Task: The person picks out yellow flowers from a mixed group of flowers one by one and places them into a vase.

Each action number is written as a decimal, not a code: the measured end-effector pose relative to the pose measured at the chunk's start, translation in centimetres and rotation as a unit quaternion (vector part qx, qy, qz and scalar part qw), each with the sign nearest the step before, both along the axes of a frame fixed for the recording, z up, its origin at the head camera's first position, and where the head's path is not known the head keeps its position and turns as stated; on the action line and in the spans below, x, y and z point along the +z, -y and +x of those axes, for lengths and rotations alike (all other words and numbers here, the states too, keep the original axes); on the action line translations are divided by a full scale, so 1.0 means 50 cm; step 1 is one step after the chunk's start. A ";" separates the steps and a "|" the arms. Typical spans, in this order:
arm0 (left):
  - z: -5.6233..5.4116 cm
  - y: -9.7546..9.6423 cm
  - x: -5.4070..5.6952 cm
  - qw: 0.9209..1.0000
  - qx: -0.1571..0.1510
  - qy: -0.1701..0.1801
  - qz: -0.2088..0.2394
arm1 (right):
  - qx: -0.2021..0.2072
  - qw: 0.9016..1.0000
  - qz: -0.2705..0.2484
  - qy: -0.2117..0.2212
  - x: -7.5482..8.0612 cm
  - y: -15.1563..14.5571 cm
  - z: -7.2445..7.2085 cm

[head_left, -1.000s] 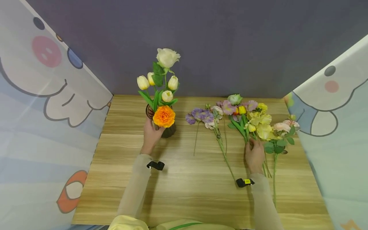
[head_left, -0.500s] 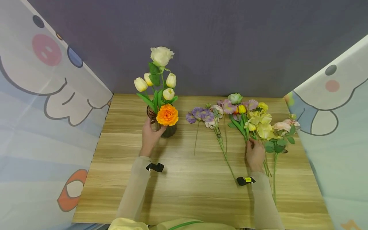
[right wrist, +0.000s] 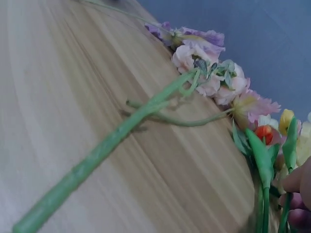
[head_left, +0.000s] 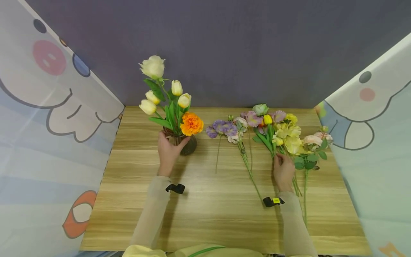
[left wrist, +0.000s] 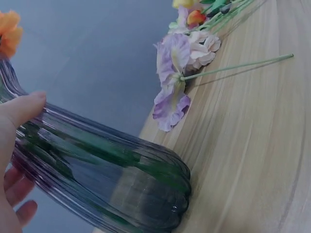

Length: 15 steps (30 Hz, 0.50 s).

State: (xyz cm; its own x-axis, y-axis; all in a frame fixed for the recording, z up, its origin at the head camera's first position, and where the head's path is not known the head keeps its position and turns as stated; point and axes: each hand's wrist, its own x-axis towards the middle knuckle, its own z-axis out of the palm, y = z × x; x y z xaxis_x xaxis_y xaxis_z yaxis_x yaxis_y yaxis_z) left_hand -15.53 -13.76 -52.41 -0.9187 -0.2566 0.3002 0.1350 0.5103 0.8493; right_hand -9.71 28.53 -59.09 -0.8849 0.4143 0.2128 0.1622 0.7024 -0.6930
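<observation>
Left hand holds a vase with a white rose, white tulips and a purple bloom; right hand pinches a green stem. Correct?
Not quite: the head view shows an orange bloom in the vase, not a purple one. The left hand holds it with the white rose and white tulips; the right hand pinches a green stem.

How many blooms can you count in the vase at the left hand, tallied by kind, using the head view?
White rose: 1
Pale yellow-white tulips: 4
Orange ruffled flower: 1
Total visible blooms in the glass vase: 6
</observation>
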 end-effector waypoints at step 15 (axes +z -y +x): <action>-0.006 0.026 0.004 0.993 -0.098 -0.050 0.048 | 0.028 0.980 -0.059 -0.186 0.088 0.039 -0.026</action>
State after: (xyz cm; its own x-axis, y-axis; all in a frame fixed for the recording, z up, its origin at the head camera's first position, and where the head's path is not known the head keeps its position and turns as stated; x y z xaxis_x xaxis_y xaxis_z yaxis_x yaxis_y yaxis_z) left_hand -15.81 -15.08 -52.22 -0.9210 -0.1082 0.3742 0.3089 0.3826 0.8708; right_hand -11.00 26.57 -54.68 -0.7772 0.4088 0.4783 -0.1535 0.6140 -0.7742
